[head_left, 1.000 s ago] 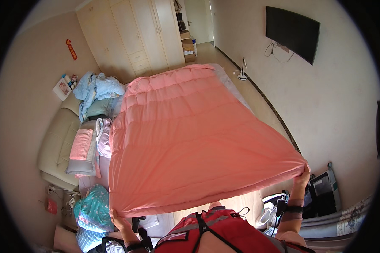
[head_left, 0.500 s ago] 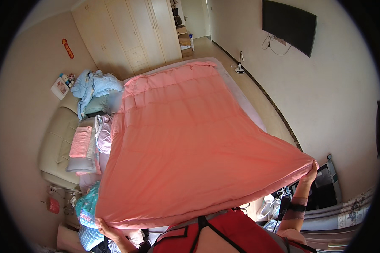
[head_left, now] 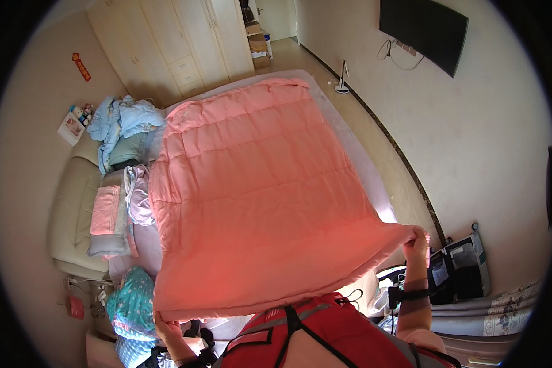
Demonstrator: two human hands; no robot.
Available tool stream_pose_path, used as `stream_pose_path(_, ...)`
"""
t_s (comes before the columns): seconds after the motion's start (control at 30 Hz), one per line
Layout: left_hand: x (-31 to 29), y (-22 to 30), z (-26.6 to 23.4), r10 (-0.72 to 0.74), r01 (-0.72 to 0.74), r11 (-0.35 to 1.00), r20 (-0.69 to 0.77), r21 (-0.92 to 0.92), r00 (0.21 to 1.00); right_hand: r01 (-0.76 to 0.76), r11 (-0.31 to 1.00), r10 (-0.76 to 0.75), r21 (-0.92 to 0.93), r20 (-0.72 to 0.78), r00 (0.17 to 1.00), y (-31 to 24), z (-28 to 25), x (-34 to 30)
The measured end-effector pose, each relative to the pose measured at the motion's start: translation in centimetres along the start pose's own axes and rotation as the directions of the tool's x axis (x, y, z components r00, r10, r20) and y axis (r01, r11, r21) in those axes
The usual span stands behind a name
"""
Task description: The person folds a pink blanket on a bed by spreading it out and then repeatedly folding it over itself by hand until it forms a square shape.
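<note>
A large coral-pink quilt (head_left: 251, 184) covers most of the bed, its near edge lifted and stretched between my two hands. My left hand (head_left: 167, 328) grips its near left corner, low by the bed's side. Out to the right, my right hand (head_left: 416, 244) is closed around the near right corner, holding it raised beyond the mattress edge. Toward the far end the quilt lies flat on the pale lilac sheet (head_left: 340, 136), with quilting seams across it and a bunched fold along the far left edge.
Pillows with a folded pink towel (head_left: 105, 210) and a light blue quilt (head_left: 126, 119) lie against the beige headboard (head_left: 73, 208). A teal patterned bundle (head_left: 132, 300) sits beside my left hand. An open suitcase (head_left: 466, 264) stands right, near a curtain (head_left: 503, 313). A wardrobe (head_left: 172, 43) is at the back.
Both hands have come inward, the right one to the left and the left one slightly right. The quilt's near edge has drawn in, its far part has settled flatter, and more sheet shows at left.
</note>
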State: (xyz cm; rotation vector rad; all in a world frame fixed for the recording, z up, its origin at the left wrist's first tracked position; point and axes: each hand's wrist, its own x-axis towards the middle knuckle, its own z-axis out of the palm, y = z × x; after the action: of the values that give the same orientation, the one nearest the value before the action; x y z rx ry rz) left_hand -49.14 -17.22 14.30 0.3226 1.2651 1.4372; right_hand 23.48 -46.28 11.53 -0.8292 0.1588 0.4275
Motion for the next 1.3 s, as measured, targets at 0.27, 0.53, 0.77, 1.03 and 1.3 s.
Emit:
stream_pose_path(0.27, 9.5, -0.6, 8.7, -0.316, 0.324, 0.945, -0.125, 0.04, 0.94, -0.05, 0.997, 0.053, -0.051, 0.058, 0.997, 6.9, 10.3, 7.1)
stream_pose_path(0.53, 31.5, -5.1, 26.1, -0.338, 0.362, 0.926, -0.192, 0.109, 0.922, 0.171, 0.891, -0.056, -0.42, 0.271, 0.961, 15.8, 18.7, 28.4)
stream_pose_path(0.77, 38.7, -12.1, 39.2, -0.167, 0.179, 0.973, -0.094, 0.147, 0.981, -0.368, 0.893, 0.346, -0.26, -0.128, 0.93, 26.0, 29.3, 35.0)
stream_pose_path(1.03, 25.4, -33.4, 38.3, -0.718, 0.66, 0.683, 0.121, 0.313, 0.685, -0.52, 0.282, 0.263, -0.807, -0.456, 0.85, 30.2, 4.5, 34.4)
stream_pose_path(1.3, 16.6, -33.7, 30.1, -0.76, 0.802, 0.431, -0.313, 0.413, 0.569, -0.73, 0.273, -0.081, -0.626, -0.771, 0.631, 28.3, -2.9, 27.3)
